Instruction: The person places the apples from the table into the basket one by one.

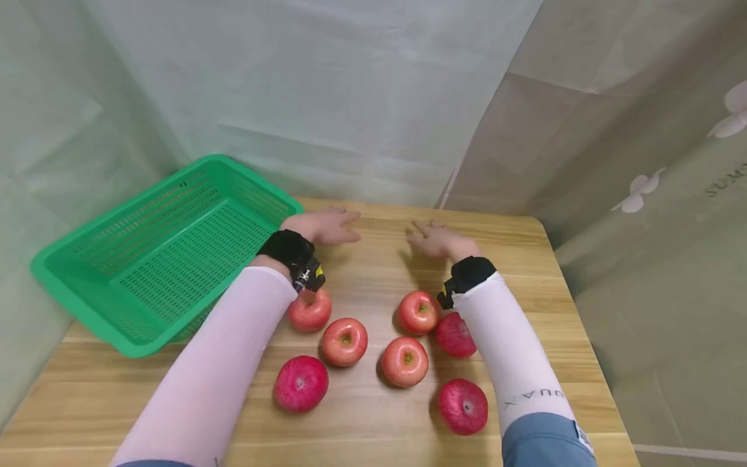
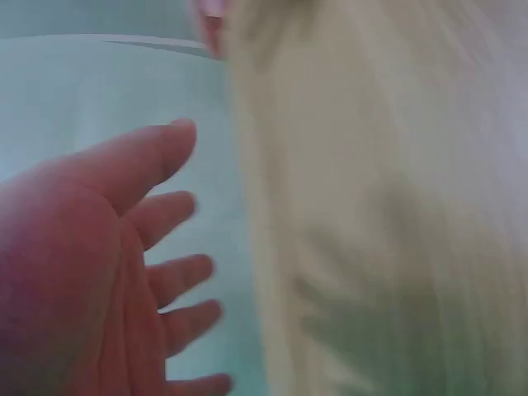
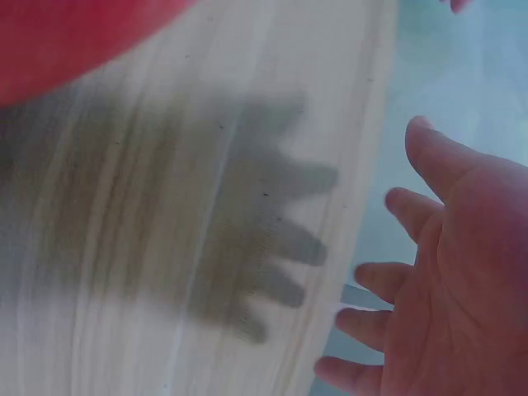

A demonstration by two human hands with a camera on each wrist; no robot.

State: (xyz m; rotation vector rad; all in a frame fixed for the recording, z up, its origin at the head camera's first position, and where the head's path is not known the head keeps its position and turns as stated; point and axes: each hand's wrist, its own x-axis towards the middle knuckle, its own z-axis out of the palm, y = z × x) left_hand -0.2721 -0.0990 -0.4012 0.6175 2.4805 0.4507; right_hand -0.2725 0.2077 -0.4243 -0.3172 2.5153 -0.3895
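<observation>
Both hands hover over the far half of the table with fingers spread and nothing held. In the head view, my left hand [image 1: 323,226] is beside the right end of a green plastic basket [image 1: 49,264], palm and fingers extended. My right hand [image 1: 439,241] is across from it, fingers pointing inward and forward, its shadow on the wood below. Nearer to me than the hands lie several light-red apples [image 1: 345,342] and three darker red, streaked round fruits [image 1: 301,384]. One apple [image 1: 310,310] is partly covered by the left wrist; a dark red fruit [image 1: 455,335] is partly behind the right sleeve.
The basket's perforated floor is bare; it stands at the table's left side. A wooden table [image 1: 548,363] carries everything. Pale sheeting [image 1: 350,97] hangs close behind the far edge, and a patterned curtain [image 1: 653,272] hangs along the right side.
</observation>
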